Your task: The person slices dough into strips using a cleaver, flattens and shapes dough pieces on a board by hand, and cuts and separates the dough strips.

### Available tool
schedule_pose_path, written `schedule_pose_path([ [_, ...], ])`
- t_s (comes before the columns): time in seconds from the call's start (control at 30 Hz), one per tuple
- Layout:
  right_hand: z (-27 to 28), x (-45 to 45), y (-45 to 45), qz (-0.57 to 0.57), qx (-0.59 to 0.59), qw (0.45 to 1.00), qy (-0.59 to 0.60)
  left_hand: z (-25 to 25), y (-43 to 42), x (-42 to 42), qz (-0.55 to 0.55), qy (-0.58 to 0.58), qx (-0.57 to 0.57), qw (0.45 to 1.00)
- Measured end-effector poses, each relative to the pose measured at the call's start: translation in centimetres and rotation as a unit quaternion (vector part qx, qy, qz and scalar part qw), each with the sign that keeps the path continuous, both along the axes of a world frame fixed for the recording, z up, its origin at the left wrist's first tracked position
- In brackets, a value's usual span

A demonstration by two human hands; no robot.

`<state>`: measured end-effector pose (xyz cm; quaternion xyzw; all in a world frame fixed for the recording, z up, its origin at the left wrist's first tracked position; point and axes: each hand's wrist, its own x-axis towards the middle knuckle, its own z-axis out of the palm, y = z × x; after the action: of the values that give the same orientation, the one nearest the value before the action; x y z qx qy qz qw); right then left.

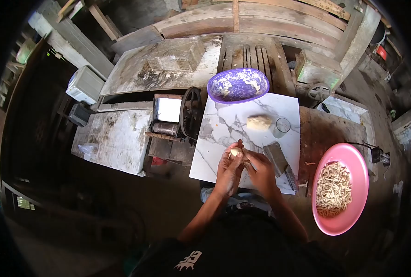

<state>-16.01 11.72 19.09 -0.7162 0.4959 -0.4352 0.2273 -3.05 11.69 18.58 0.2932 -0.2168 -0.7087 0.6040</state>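
Over the marble-patterned board, my left hand is closed around a small pale piece of dough. My right hand meets it from the other side, fingers pinched at the same piece; part of the dough is hidden by the fingers. Just right of my right hand lies a cleaver with a wide grey blade, its dark handle toward the board's near right corner. Beyond the hands sit a pale block of dough and a clear glass.
A purple basin smeared with dough stands at the board's far edge. On the right, a pink basin holds many thin dough strips. To the left is a hand-wheeled roller machine beside a worn white table.
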Motion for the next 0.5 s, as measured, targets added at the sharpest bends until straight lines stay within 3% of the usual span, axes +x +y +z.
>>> schedule_pose_path([
  [0.03,0.0,0.0,0.1,-0.006,-0.008,1.0,0.016,-0.5,-0.2,0.3,-0.002,0.0,0.0,1.0],
  [0.1,0.6,-0.6,0.0,-0.006,0.006,1.0,-0.027,-0.9,-0.5,1.6,-0.028,-0.146,-0.034,0.988],
  [0.2,0.5,-2.1,-0.7,0.035,0.23,0.952,-0.198,-1.7,-1.0,3.6,-0.016,-0.191,-0.02,0.981],
  [0.3,-2.2,-3.0,-2.0,0.065,0.281,0.938,-0.191,-4.2,-1.9,3.9,-0.016,-0.237,0.009,0.971],
  [0.37,-4.8,-2.7,-2.6,0.062,0.276,0.94,-0.189,-6.5,-2.7,4.0,-0.009,-0.354,-0.024,0.935],
  [0.43,-8.1,-2.3,-3.4,0.051,0.124,0.988,-0.08,-8.3,-3.4,4.4,-0.025,-0.402,-0.073,0.913],
  [0.47,-9.9,-2.6,-3.6,0.053,0.123,0.991,-0.006,-9.6,-3.7,4.7,-0.033,-0.563,-0.172,0.807],
  [0.5,-11.8,-3.0,-3.4,0.052,0.127,0.991,-0.007,-11.0,-3.8,5.1,-0.042,-0.698,-0.264,0.664],
])
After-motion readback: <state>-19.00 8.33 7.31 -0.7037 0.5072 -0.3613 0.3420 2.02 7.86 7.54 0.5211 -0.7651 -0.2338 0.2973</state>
